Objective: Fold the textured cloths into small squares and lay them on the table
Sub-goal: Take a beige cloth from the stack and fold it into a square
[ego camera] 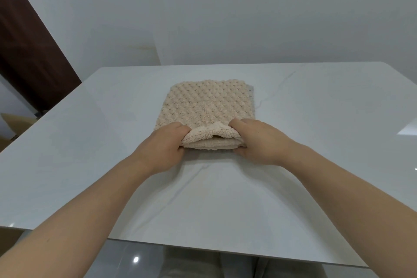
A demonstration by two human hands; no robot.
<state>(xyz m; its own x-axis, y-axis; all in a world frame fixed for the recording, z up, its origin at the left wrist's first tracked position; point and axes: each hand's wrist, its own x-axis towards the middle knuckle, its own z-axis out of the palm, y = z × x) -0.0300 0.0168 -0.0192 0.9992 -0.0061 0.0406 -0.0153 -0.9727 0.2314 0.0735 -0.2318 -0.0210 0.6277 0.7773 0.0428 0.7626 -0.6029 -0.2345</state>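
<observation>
A beige textured cloth (206, 101) lies on the white, faintly veined counter (316, 119). It sits about midway between the left and right edges, and its far side reaches toward the far edge without meeting it. Its bubbled surface faces up, and it is folded into a rough square with more than one layer showing at the near side.

Both hands are on that near side. The left hand (161, 145) grips the near left corner and the right hand (259, 142) grips the near right corner. On each hand the fingers (180, 127) are curled over the top of the cloth and held close together, with the thumb tucked under the layers, so each hand pinches the stacked edge. Between the hands the near edge is bunched and raised slightly off the counter (the top layer arches up there, showing a smoother underside), while the far part lies flat.

Both bare forearms reach in from the near edge of the counter. Beyond the far edge stands a plain white wall (225, 7), with a dark brown door (29, 40) at the left. A glossy floor (135, 259) shows below the near edge.
</observation>
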